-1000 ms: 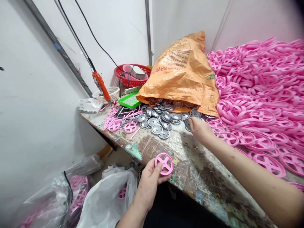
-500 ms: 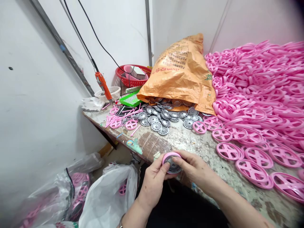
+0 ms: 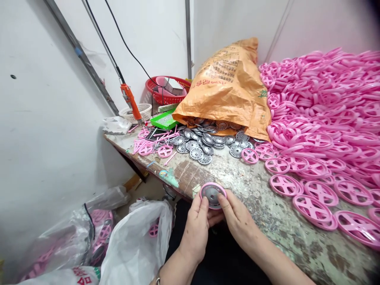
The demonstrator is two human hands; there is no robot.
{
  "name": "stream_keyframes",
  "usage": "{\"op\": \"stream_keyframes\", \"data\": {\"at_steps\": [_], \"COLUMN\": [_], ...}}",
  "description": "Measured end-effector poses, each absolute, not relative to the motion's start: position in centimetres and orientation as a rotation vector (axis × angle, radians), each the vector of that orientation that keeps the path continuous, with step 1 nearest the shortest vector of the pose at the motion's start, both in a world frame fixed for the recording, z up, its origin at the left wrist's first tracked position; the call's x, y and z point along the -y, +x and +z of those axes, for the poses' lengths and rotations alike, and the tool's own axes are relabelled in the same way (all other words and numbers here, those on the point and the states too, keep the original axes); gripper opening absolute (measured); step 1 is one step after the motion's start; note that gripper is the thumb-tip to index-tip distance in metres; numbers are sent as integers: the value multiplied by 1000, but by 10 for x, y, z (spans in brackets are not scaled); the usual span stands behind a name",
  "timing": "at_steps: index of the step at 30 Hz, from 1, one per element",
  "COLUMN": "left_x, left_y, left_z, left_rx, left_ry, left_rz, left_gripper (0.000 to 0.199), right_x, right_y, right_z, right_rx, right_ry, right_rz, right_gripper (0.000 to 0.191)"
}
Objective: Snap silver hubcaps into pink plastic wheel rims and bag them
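Observation:
Both hands hold one pink toy wheel (image 3: 213, 195) with a grey disc inside its rim, tilted toward me at the table's front edge. My left hand (image 3: 196, 223) grips its left side, thumb on the disc. My right hand (image 3: 237, 215) grips the right side, thumb also on the disc and fingers underneath. Loose grey discs (image 3: 196, 153) spill from an orange sack (image 3: 227, 87) beyond the hands. To the right lies a big heap of pink wheels (image 3: 320, 142), with several nearer ones scattered on the worn table (image 3: 252, 184).
An orange electric screwdriver (image 3: 130, 103) hangs on a cable at the left. Around it are a white basket (image 3: 145, 112), a red basket (image 3: 148, 88), a green tray (image 3: 163, 120) and pink rods (image 3: 170, 159). An open white bag (image 3: 130, 241) and a clear bag (image 3: 68, 233) stand below left.
The thumbs have shifted outward, so more of the grey disc shows. The wheel now faces me more squarely. The view has moved slightly.

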State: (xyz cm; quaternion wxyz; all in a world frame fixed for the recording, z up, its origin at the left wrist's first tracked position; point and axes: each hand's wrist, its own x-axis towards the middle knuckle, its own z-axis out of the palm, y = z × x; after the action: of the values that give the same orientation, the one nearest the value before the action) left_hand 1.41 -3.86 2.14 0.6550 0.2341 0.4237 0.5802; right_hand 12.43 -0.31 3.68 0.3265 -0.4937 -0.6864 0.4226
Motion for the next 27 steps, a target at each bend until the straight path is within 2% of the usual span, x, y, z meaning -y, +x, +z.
{"op": "stream_keyframes", "data": {"at_steps": [3, 7, 13, 15, 19, 21, 24, 27], "left_x": [38, 35, 52, 68, 106, 119, 122, 101], "left_y": [3, -8, -32, -59, -128, -153, -158, -124], "left_z": [25, 33, 15, -8, -67, -90, -94, -61], "left_rx": [-1123, -1280, -1488, -1736, -2123, -2216, -2226, -2004], "left_ry": [740, 960, 1042, 982, 884, 871, 859, 867], "left_rz": [1239, 1251, 1149, 1112, 904, 808, 809, 997], "left_gripper": [44, 35, 35, 40, 48, 50, 57, 52], "right_x": [0, 2, -7, -34, -114, -148, -172, -156], "right_y": [128, 125, 132, 148, 192, 211, 224, 213], "right_z": [39, 38, 44, 45, 22, 6, -4, 8], "right_rx": [1878, 2036, 2070, 2035, 2049, 2094, 2157, 2177], "right_ry": [-1328, -1269, -1219, -1341, -1708, -1814, -1844, -1766], "right_rz": [1033, 983, 1209, 1050, 299, 51, -37, 5], "right_gripper": [30, 31, 36, 38, 53, 60, 51, 49]}}
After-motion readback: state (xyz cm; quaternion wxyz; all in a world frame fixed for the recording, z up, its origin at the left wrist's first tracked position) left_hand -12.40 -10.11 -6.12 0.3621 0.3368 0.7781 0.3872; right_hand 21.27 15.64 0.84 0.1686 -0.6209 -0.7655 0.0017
